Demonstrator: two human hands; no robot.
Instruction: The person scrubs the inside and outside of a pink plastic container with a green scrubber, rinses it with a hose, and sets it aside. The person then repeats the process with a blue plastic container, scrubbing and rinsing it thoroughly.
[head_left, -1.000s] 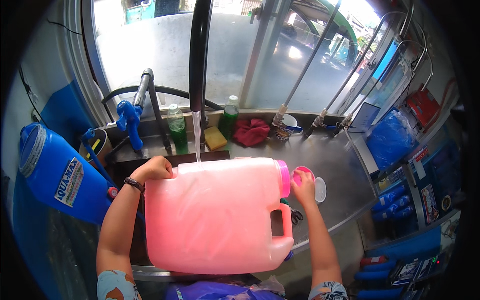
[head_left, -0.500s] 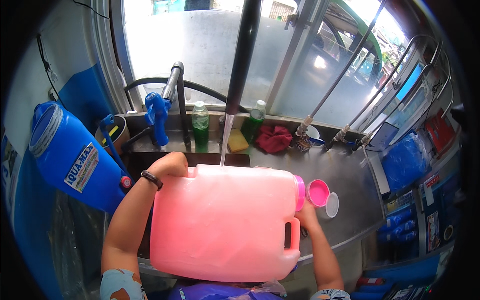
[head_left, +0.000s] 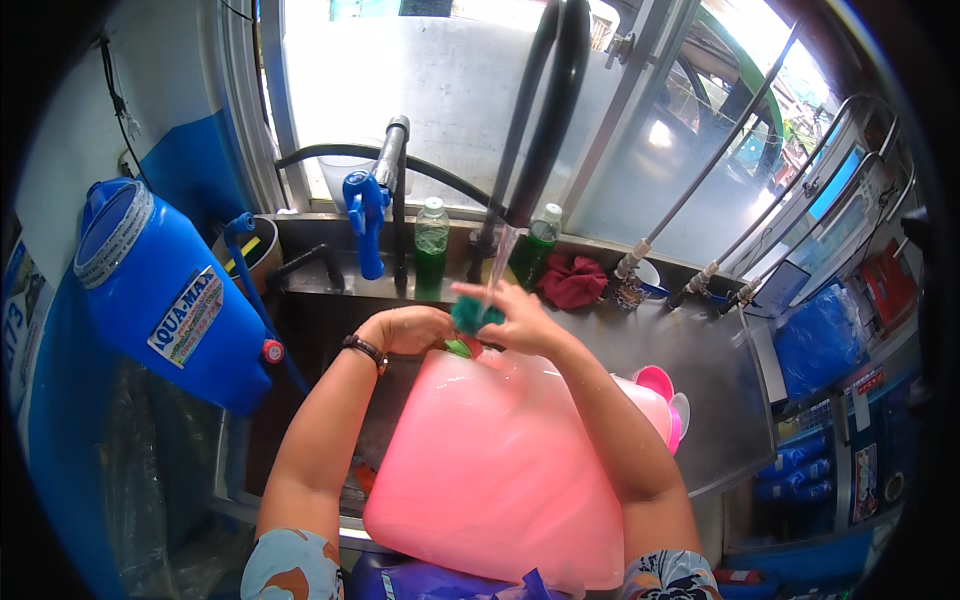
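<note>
A large pink plastic jug [head_left: 490,460] lies on its side in front of me, its pink-rimmed mouth [head_left: 676,425] pointing right. Water runs down from a black pipe [head_left: 548,130] onto my right hand [head_left: 518,318]. That hand's fingers are closed around a dark green scrubbing pad [head_left: 470,313], above the jug's far edge. Close beside it my left hand [head_left: 415,328] is curled at the jug's far left corner, its fingertips partly hidden. A small bright green piece [head_left: 458,347] shows by its fingers; I cannot make out what it belongs to.
A metal sink [head_left: 330,330] lies under the jug. Along its back ledge stand green-liquid bottles [head_left: 431,245], a dark red cloth [head_left: 574,281] and metal filling pipes [head_left: 690,165]. A blue water container [head_left: 165,290] stands left, near a blue tap [head_left: 366,215]. Pink lid [head_left: 655,381] at right.
My right hand has moved from the jug's mouth to the water stream and now holds the green pad. The jug has turned, its mouth swinging lower right. My view has shifted slightly left.
</note>
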